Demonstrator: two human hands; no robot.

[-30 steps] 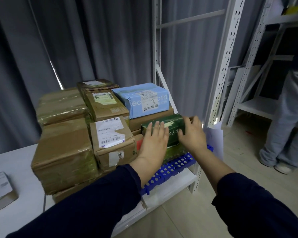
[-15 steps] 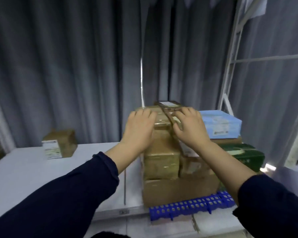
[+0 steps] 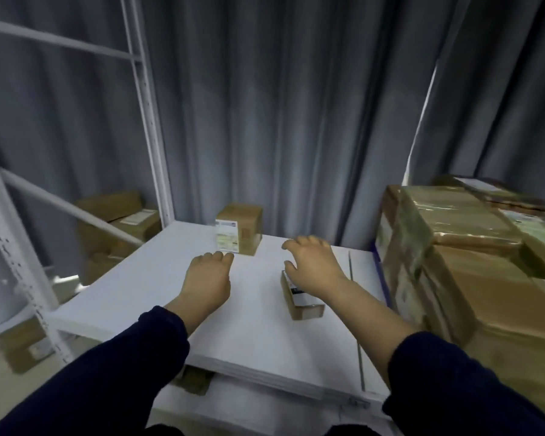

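Observation:
My left hand (image 3: 209, 277) hovers over the white shelf board (image 3: 158, 294) with loosely curled fingers and holds nothing. My right hand (image 3: 312, 265) is spread above a small flat cardboard box (image 3: 301, 305) that lies on the board; its thumb is close to the box's far end, and I cannot tell whether it touches. A small upright cardboard box with a white label (image 3: 238, 229) stands at the back of the board, just beyond my left fingertips.
A tall stack of taped brown parcels (image 3: 460, 256) fills the right side of the shelf. A white perforated rack upright (image 3: 145, 121) rises at the left, with more cardboard boxes (image 3: 120, 215) behind it. Grey curtains hang behind.
The view has swung left, away from the parcel stack. Both hands left the top of the stack and now reach over the open white board, the right one above the small flat box.

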